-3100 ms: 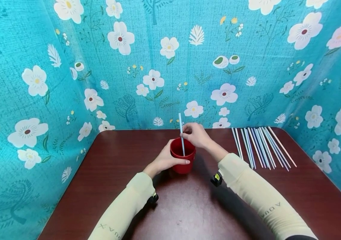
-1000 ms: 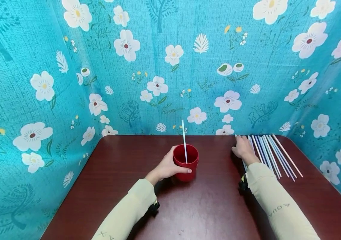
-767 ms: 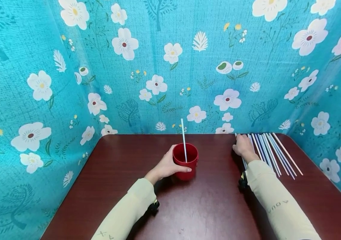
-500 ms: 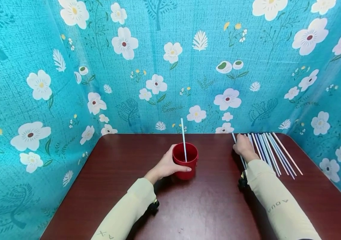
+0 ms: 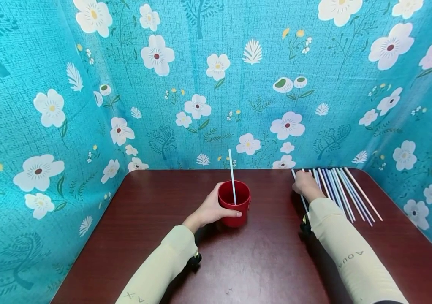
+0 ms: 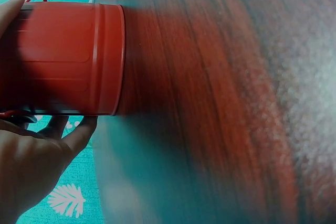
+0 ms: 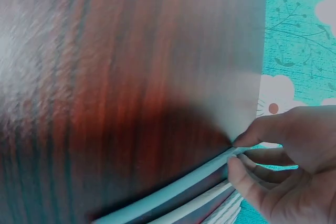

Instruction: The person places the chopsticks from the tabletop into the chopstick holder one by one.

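Note:
My left hand (image 5: 212,207) grips a small red bucket (image 5: 235,216), thumb across its near side. In the left wrist view the bucket (image 6: 63,59) shows a ribbed wall and small side loops. One pale blue straw (image 5: 232,177) stands tilted inside it, its upper part above the rim. At the back right, my right hand (image 5: 306,185) pinches a pale straw (image 5: 304,203) at the left end of a row of straws. Seen from the right wrist, thumb and forefinger hold this light blue straw (image 7: 173,187) near one end, apart from a whiter straw beside it.
Several pale blue, white, violet and pinkish straws (image 5: 346,194) lie side by side to the right of my right hand. The dark red-brown table (image 5: 162,202) ends at a teal flowered cloth (image 5: 193,139) hanging behind and at both sides.
Earlier my right hand held a straw in the bucket; it let go and went right to the row. Since half a second ago, the pinched straw has shifted slightly left. My left hand keeps its grip.

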Motion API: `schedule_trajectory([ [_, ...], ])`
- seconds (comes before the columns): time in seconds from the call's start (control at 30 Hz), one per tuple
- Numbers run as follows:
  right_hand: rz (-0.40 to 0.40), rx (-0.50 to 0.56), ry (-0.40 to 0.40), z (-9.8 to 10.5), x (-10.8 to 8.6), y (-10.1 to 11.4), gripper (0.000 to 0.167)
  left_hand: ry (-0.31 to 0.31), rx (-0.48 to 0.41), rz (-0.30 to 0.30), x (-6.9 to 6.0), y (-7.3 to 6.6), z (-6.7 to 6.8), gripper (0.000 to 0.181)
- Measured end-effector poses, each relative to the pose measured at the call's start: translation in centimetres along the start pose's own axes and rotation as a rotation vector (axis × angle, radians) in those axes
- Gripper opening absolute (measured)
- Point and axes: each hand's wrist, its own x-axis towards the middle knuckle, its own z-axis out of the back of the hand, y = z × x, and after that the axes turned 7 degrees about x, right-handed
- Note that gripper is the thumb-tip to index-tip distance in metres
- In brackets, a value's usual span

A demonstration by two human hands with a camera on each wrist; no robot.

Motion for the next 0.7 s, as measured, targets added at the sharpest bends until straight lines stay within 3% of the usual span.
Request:
schedule_trajectory([
  [0.33,-0.05,0.004,0.122,0.4,-0.1,0.5,0.02,0.002,0.0,-0.002,-0.1,0.0,-0.1,0.093],
  [0.7,-0.014,-0.025,0.184,0.8,-0.5,1.2,0.009,-0.002,0.004,0.0,0.0,0.2,-0.1,0.092],
])
